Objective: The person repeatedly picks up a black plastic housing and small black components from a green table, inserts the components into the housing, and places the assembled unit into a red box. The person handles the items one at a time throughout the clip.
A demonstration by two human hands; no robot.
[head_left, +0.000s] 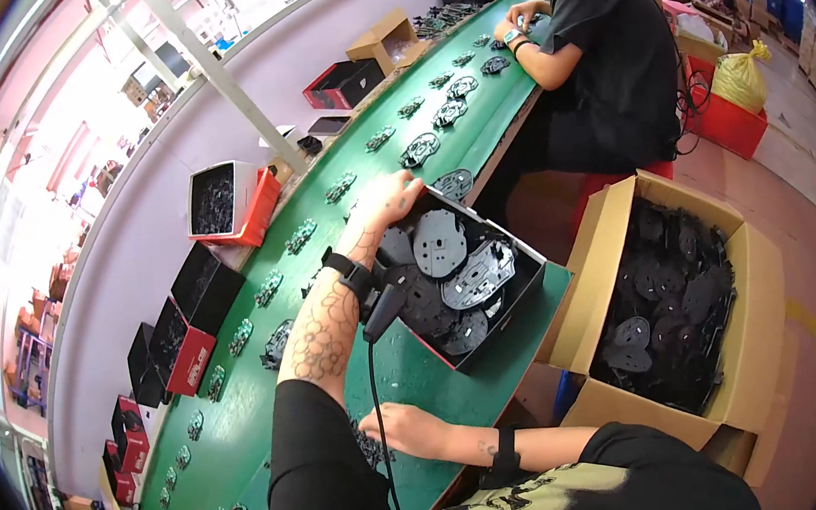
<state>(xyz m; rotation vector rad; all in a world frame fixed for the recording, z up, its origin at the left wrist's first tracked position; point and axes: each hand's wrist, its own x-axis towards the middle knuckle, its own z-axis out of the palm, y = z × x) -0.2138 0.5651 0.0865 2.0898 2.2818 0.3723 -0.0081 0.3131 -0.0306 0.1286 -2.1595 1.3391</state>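
My left hand (390,200) is closed on the far rim of an open black box (521,294), its fingers bent over the corner. Inside lie several grey and black plastic shells (440,242), flat and rounded, stacked loosely. Nearer to me, my right hand (410,430) rests low over the green belt beside a small heap of dark parts (372,448). Its fingers are drawn together, and whatever they hold is too small to make out. A black cable with a thick plug-like end (384,310) hangs in front of my left forearm.
Green circuit boards (301,235) line the green conveyor belt (295,409); black shell assemblies (419,150) lie alongside. A cardboard carton (757,316) of black shells stands at my right. Red and black boxes (182,346) edge the far side. A co-worker (595,42) sits farther up the belt.
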